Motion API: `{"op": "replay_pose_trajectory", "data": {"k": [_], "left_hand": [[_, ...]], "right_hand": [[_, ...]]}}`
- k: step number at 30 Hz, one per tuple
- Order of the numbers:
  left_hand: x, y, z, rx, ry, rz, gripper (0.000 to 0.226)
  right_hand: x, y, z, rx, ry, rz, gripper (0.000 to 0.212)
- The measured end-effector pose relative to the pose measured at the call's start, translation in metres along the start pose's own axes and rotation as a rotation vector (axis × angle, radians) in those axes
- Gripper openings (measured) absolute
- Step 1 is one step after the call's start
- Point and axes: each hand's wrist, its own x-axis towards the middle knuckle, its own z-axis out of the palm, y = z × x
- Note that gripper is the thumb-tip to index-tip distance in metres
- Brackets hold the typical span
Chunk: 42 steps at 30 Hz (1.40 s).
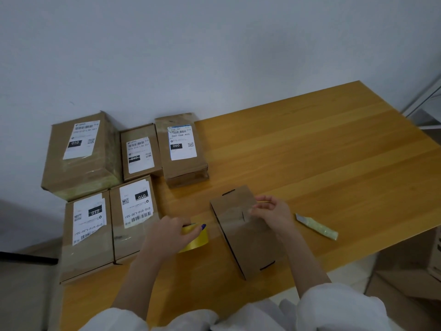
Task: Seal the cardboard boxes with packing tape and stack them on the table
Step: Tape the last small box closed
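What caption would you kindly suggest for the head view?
Sealing: left hand holds tape roll, right hand pinches tape end over box.

Soft, flat light fills the room, neither bright nor harsh. The table [322, 151] carries a pale sheen toward the upper right of the frame. Shadows under the boxes [81, 161] are short and faint. Straight edges bow near the borders, and the lower corners go soft and dim.

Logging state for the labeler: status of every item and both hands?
plain box: closed, lying flat on table
tape roll: on table, gripped by left hand
right hand: pinching tape end over plain box
cutter: lying on table, untouched
labelled boxes: closed, grouped at left
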Motion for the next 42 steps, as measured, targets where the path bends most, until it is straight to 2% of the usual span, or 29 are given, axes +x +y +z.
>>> {"op": "replay_pose_trajectory", "data": {"k": [4, 11, 17, 28, 38, 42], "left_hand": [[-0.001, 0.005, -0.002, 0.079, -0.062, -0.011, 0.046], [0.001, 0.012, -0.005, 0.159, -0.087, -0.018, 0.044], [0.004, 0.008, -0.005, 0.140, -0.064, -0.012, 0.046], [0.008, 0.006, 0.001, 0.178, -0.086, -0.016, 0.048], [0.007, 0.007, 0.005, 0.196, -0.116, -0.028, 0.049], [0.008, 0.007, 0.005, 0.168, -0.115, -0.032, 0.048]], "right_hand": [[0.003, 0.005, 0.008, -0.070, 0.138, -0.062, 0.024], [0.004, 0.014, 0.017, -0.311, 0.335, -0.147, 0.027], [0.002, 0.017, 0.015, -0.197, 0.280, -0.159, 0.025], [0.009, 0.027, 0.024, -0.265, 0.296, -0.249, 0.021], [0.011, 0.036, 0.027, -0.356, 0.309, -0.331, 0.038], [0.013, 0.040, 0.028, -0.367, 0.328, -0.373, 0.028]]}}
